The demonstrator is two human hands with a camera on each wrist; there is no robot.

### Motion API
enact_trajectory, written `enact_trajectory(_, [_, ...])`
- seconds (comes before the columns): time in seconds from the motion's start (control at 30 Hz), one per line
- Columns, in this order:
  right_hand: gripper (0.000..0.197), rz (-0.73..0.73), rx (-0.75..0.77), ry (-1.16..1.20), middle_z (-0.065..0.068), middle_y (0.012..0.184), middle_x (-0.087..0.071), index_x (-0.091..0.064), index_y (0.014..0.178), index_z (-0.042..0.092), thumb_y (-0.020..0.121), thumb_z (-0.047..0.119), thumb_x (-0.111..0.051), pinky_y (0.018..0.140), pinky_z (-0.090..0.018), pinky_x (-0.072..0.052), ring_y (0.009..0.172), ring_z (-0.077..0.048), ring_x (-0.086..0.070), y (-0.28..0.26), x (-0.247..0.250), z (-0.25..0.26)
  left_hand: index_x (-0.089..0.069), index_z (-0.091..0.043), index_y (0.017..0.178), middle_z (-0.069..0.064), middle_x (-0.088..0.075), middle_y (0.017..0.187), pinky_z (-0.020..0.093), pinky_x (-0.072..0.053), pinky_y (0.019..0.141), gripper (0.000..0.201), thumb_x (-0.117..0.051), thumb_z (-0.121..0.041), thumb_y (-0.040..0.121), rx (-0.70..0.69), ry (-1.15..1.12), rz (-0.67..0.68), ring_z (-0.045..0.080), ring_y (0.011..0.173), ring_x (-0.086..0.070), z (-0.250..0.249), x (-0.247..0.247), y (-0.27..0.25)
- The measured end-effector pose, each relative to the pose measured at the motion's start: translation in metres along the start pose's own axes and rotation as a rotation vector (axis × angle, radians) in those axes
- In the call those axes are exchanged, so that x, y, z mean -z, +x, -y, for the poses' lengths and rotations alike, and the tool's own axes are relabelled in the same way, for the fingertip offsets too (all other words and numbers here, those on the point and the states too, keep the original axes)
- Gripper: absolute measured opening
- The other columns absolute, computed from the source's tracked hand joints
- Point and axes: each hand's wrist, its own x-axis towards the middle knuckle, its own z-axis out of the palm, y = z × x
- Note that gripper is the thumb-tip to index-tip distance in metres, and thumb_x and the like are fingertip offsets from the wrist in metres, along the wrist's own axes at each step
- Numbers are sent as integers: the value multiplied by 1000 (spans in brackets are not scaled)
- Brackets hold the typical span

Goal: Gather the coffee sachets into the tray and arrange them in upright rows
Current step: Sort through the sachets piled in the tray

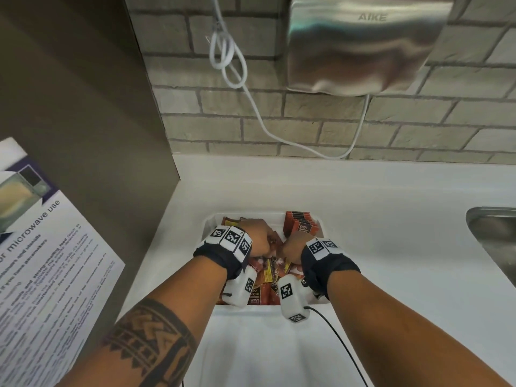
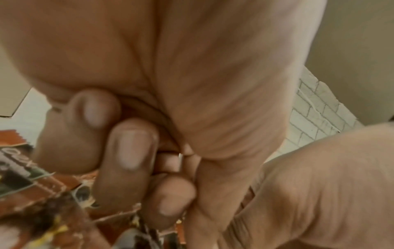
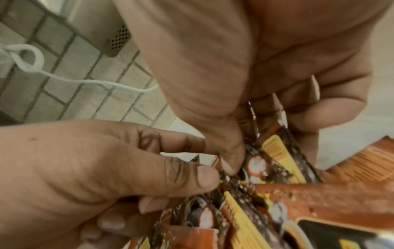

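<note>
A white tray [image 1: 208, 226] sits on the white counter and holds coffee sachets. A row of orange-brown sachets [image 1: 300, 223] stands upright at its back right. Loose brown, yellow-striped sachets [image 1: 265, 276] lie jumbled in the middle and front. Both hands are down in the tray, close together. My right hand [image 1: 291, 247] pinches a small bunch of sachets [image 3: 275, 151] between thumb and fingers [image 3: 319, 109]. My left hand [image 1: 261, 237] has its fingers [image 2: 132, 148] curled in, and beside the right thumb it grips sachets [image 3: 215, 198] of the same pile. What lies under the hands is hidden.
A steel hand dryer [image 1: 363, 43] hangs on the brick wall above, with a white cable [image 1: 251, 101] looping down to the counter. A steel sink [image 1: 492, 233] is at the right. A brown panel [image 1: 83, 107] with a microwave notice [image 1: 42, 261] stands at the left.
</note>
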Motion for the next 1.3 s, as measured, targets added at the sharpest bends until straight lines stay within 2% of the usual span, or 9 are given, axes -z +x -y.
enact_trajectory(0.1, [25, 14, -12, 44, -8, 91, -66, -66, 104, 7, 97, 28, -55, 53, -24, -45, 62, -17, -56, -1, 0, 0, -64, -29, 132, 0, -73, 109, 31, -57, 86, 43, -67, -15, 91, -4, -40, 14, 18, 92, -69, 2, -3, 1])
enact_trajectory(0.2, [30, 12, -1, 129, -9, 98, -71, -68, 104, 6, 96, 32, -56, 67, -29, -52, 74, -21, -62, -2, 0, -3, -64, -29, 133, 1, -74, 107, 33, -56, 90, 44, -67, -15, 91, -29, -28, 6, 19, 97, -71, 5, -3, 0])
enact_trajectory(0.37, [21, -32, 14, 332, -9, 73, -62, -63, 81, 8, 90, 27, -63, 69, -36, -56, 70, -26, -62, -2, -5, -9, -49, -16, 146, 7, -60, 136, 30, -50, 94, 62, -70, -21, 88, 0, 65, -41, 25, 120, -58, 11, -4, 3])
enact_trajectory(0.43, [22, -85, 39, 369, -7, 68, -60, -63, 77, 9, 87, 28, -68, 71, -39, -57, 68, -26, -62, -6, -8, -10, -53, -11, 139, 10, -63, 129, 33, -52, 92, 58, -72, -20, 86, 20, 84, -48, 26, 115, -61, 14, -6, 5])
enact_trajectory(0.57, [27, -75, 83, 452, -14, 97, -68, -66, 112, 8, 88, 19, -69, 80, -45, -60, 88, -29, -67, -14, -10, -9, -60, -8, 129, 9, -70, 115, 35, -58, 87, 50, -75, -21, 83, 61, 58, -32, 23, 100, -69, 18, -11, 5])
enact_trajectory(0.67, [44, -75, 101, 488, -5, 94, -64, -58, 131, 15, 89, 14, -69, 70, -37, -60, 78, -19, -63, -16, -12, -5, -60, -11, 134, 8, -67, 123, 33, -55, 87, 57, -75, -30, 82, 80, 117, -33, 23, 108, -65, 20, -14, 5])
enact_trajectory(0.9, [41, -130, 149, 435, -4, 113, -64, -64, 122, 20, 83, 12, -72, 63, -38, -62, 86, -23, -67, -18, -6, -7, -36, -19, 155, 8, -51, 147, 34, -50, 100, 80, -75, -28, 85, 62, 138, -35, 25, 129, -54, 25, -12, 2])
enact_trajectory(1.17, [27, -218, 169, 474, -4, 93, -66, -66, 105, 24, 83, 10, -71, 61, -41, -62, 70, -21, -66, -20, 7, -23, -62, -13, 130, 2, -73, 105, 35, -59, 84, 55, -79, -28, 80, 144, 114, 0, 18, 90, -70, 25, -14, 5])
enact_trajectory(1.3, [22, -268, 185, 456, -2, 89, -66, -63, 98, 29, 83, 14, -71, 60, -40, -62, 71, -21, -67, -23, 14, -29, -66, -15, 121, 2, -71, 107, 36, -59, 83, 49, -80, -30, 76, 167, 170, -17, 20, 92, -68, 22, -15, 5])
